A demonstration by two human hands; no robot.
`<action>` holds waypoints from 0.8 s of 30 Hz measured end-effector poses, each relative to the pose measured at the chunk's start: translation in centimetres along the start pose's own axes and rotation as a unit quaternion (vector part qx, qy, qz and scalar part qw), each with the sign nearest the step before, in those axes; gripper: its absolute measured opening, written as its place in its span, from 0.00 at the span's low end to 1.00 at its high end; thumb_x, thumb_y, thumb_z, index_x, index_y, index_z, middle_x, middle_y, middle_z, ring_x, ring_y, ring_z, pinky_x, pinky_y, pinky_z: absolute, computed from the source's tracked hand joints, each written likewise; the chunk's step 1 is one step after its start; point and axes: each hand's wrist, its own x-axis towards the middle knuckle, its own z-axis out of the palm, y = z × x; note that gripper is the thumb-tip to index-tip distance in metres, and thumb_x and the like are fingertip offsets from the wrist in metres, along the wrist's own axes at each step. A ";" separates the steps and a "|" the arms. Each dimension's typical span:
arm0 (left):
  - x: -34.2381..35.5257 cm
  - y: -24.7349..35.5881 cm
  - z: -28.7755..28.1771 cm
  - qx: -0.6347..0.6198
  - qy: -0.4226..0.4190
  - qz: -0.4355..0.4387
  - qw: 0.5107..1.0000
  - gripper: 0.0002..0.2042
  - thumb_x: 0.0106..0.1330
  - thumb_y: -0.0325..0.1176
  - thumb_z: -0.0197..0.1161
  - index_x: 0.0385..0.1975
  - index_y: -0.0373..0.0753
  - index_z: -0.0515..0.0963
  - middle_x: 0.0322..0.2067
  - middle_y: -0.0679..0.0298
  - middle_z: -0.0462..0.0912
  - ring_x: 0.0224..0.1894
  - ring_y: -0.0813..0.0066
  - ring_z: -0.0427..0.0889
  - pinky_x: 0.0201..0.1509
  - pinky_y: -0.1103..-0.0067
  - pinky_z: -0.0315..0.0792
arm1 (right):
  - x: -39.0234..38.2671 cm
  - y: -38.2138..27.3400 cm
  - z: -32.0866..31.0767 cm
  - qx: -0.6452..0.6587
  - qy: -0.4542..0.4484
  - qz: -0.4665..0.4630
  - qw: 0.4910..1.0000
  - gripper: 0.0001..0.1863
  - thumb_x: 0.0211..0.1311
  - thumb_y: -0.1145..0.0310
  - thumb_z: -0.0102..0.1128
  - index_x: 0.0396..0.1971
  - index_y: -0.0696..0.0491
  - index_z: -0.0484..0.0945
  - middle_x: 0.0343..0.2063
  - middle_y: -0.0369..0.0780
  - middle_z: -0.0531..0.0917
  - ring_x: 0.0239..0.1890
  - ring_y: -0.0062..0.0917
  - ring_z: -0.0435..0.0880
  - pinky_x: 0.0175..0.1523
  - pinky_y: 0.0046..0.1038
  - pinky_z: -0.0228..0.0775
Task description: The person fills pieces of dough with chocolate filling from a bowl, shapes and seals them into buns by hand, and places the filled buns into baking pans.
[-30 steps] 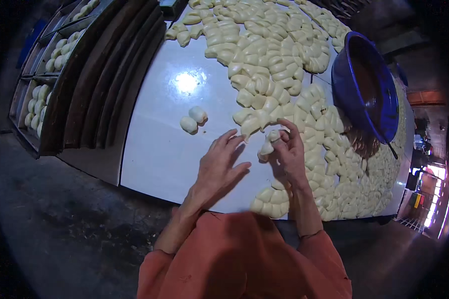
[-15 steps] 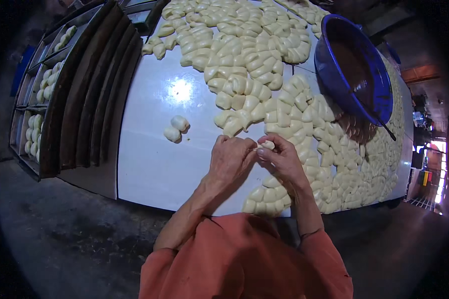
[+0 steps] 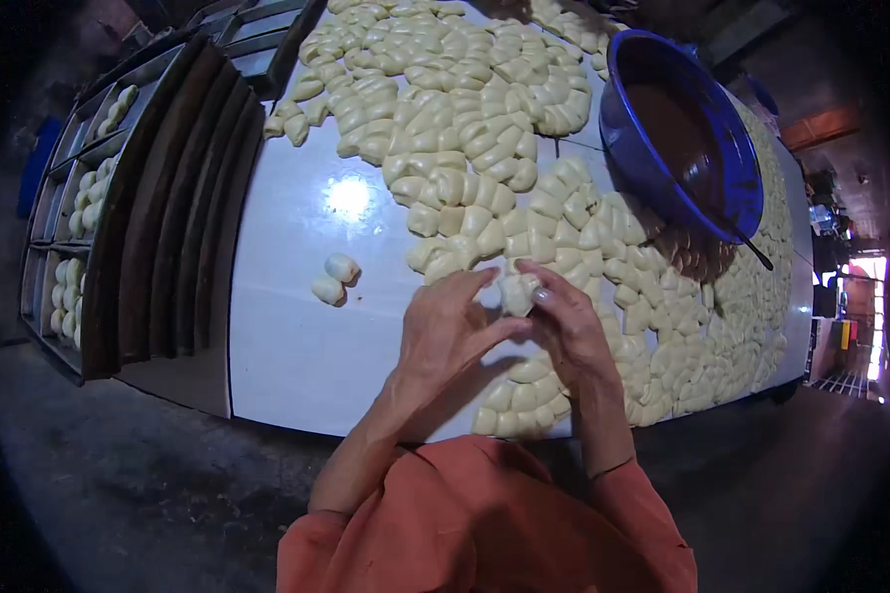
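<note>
Between my hands is a small pale piece of dough (image 3: 517, 295), held up over the table. My right hand (image 3: 572, 321) grips it between thumb and fingers from the right. My left hand (image 3: 445, 331) is beside it, thumb and index finger spread apart, the thumb's tip close under the dough; whether it touches cannot be made out. To the left, two rounded dough pieces (image 3: 336, 279) lie side by side on the white tabletop (image 3: 287, 346). Many cut dough pieces (image 3: 465, 138) cover the table in front and to the right, packed against each other.
A blue basin (image 3: 618, 109) with brown liquid and a dark-handled tool (image 3: 752, 245) stands at the back right, among the dough. At the left, dark trays (image 3: 153, 217) are stacked on edge, beside a compartmented tray (image 3: 49, 252) holding dough pieces.
My left fingers have spread away from the dough, which now shows more fully. My right hand still grips it. The whole view has shifted slightly.
</note>
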 end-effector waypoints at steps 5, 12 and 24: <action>0.6 0.4 -0.7 -0.240 -0.066 -0.180 0.952 0.14 0.60 0.36 0.72 0.40 0.34 0.85 0.34 0.59 0.88 0.34 0.76 0.84 0.41 0.78 0.78 | 1.1 1.8 0.7 -0.054 0.022 -0.074 0.996 0.24 0.64 0.72 0.63 0.60 0.58 0.71 0.37 0.34 0.78 0.39 0.14 0.76 0.46 0.17 0.71; 1.3 -0.1 1.1 -0.406 -0.024 -0.168 0.898 0.28 0.68 0.24 0.61 0.67 0.31 0.61 0.54 0.52 0.78 0.54 0.68 0.79 0.59 0.76 0.72 | 1.8 1.4 1.1 -0.009 0.052 -0.117 0.992 0.12 0.62 0.75 0.65 0.44 0.56 0.73 0.36 0.34 0.79 0.39 0.16 0.78 0.48 0.20 0.73; 5.1 1.0 8.0 -0.353 0.135 0.195 0.905 0.42 0.54 0.45 0.77 0.66 0.31 0.64 0.52 0.49 0.82 0.49 0.68 0.84 0.50 0.76 0.78 | 1.6 -3.0 1.8 0.260 -0.058 -0.133 0.955 0.13 0.66 0.74 0.58 0.48 0.56 0.73 0.42 0.37 0.80 0.43 0.19 0.81 0.49 0.21 0.75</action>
